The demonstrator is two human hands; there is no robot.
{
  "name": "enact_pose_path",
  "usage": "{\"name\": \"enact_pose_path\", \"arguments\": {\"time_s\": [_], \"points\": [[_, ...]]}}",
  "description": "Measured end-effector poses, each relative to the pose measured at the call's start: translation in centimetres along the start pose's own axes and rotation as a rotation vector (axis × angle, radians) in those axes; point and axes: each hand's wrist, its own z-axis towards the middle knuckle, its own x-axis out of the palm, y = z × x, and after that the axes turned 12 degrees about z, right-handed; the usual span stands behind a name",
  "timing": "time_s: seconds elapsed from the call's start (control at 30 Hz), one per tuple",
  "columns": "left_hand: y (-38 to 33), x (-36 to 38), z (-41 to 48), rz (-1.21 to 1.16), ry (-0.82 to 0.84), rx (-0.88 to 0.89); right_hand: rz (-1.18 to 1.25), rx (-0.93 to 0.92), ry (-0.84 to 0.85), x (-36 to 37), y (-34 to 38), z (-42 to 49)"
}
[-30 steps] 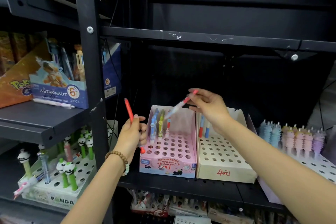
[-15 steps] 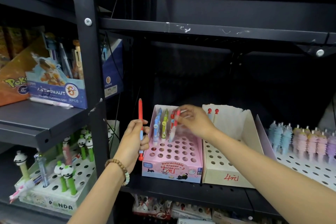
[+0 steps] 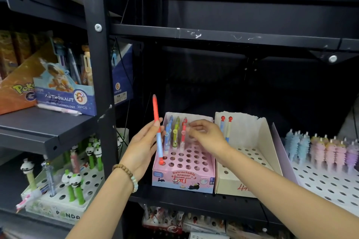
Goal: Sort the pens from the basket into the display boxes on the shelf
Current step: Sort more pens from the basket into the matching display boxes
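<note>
Head view (sole view).

Placed stock: pink display box (image 3: 182, 178), lower centre of frame, back row part filled with blue pens (image 3: 168, 134), green pen (image 3: 176, 132) and red pen (image 3: 183, 132), all upright in holes. Holes in front of them vacant. Cream display box (image 3: 242, 186), just right of the pink one, with two red-knobbed pens (image 3: 226, 128) at its back left. Other visible holes vacant. Both boxes on black shelf (image 3: 194, 203).

Outstanding stock: red-and-blue pen (image 3: 157, 132), left of centre, not yet boxed. Basket not in frame, so number of pens left unknown. Judged well short of finished.

Left hand (image 3: 143, 147): grip closed on the red-and-blue pen, thumb and fingers round mid-barrel. Near upright, red end up, knobbed lower tip at front left corner of the pink display box. Touching the box or not, cannot tell.

Right hand (image 3: 206, 137): grip slack, fingers loosely curved, nothing seen in it. Fingertips just beside top of the red pen. Contact cannot be told.

Likely destination of held pen, judged by knob and colours: cream display box, to the right, past the right hand.
</note>
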Motion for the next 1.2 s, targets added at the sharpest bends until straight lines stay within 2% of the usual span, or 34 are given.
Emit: {"name": "enact_pose_path", "arguments": {"time_s": [0.07, 0.17, 0.23, 0.43, 0.5, 0.57, 0.67, 0.8, 0.87, 0.97, 1.2], "points": [[-0.4, 0.7, -0.3, 0.025, 0.028, 0.026, 0.103, 0.014, 0.068, -0.4, 1.2, -1.2], [-0.8, 2.5, -0.6, 0.061, 0.044, 0.05, 0.209, 0.128, 0.226, -0.9, 2.6, -3.3], [-0.7, 3.8, -0.7, 0.076, 0.025, 0.058, 0.23, 0.141, 0.26, -1.5, 2.9, -4.4], [0.3, 8.5, -0.6, 0.128, 0.067, 0.048, 0.45, 0.09, -0.019, -6.6, 3.6, -5.3], [0.9, 10.1, -0.2, 0.209, 0.082, 0.069, 0.521, 0.054, -0.125, -9.3, 4.1, -4.9], [1.8, 11.1, 0.1, 0.397, 0.095, 0.155, 0.55, -0.03, -0.236, -12.0, 4.7, -4.2], [3.5, 11.2, 0.7, 0.767, 0.183, 0.266, 0.423, -0.127, -0.338, -14.7, 4.7, -2.9], [5.3, 10.9, 1.3, 0.992, 0.343, 0.126, 0.229, -0.119, -0.305, -14.7, 2.8, -0.9], [5.9, 10.7, 1.9, 1.034, 0.41, 0.099, 0.171, -0.121, -0.258, -14.0, 1.9, -0.1], [6.3, 10.5, 2.3, 0.974, 0.481, 0.075, 0.203, -0.112, -0.214, -12.9, 1.2, 1.0], [6.4, 10.2, 2.6, 0.99, 0.532, 0.112, 0.089, -0.134, -0.146, -11.2, 0.3, 2.4]]}}
